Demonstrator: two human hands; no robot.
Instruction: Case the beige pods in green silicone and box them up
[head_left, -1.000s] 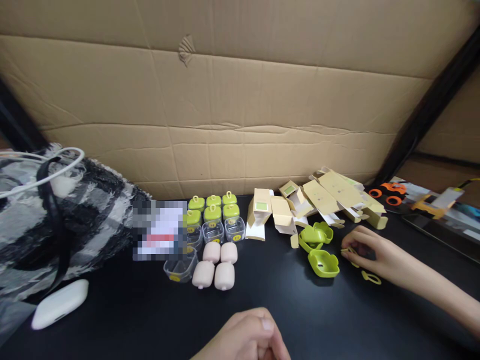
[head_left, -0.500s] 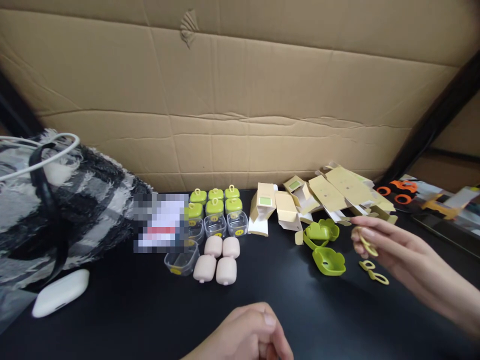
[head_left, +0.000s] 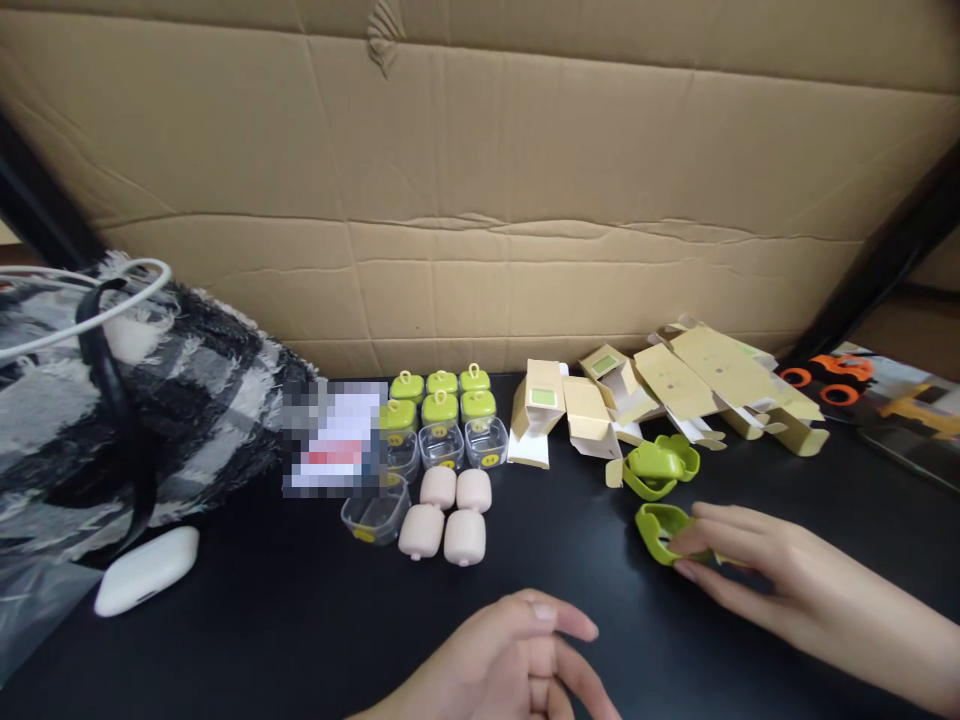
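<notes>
A green lid (head_left: 656, 528) lies open side up on the desk (head_left: 300, 640), right of centre, pinched by the right hand (head_left: 739, 565); left hand (head_left: 517, 660) loosely curled, nothing held; clear tubs (head_left: 442, 445) look empty

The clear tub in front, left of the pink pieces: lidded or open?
Open. The clear tub has no green lid, unlike the back tubs.

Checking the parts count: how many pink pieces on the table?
4. The pink pieces sit in a two-by-two cluster in front of the clear cups, right of the lone clear cup. None looks hidden.
</notes>
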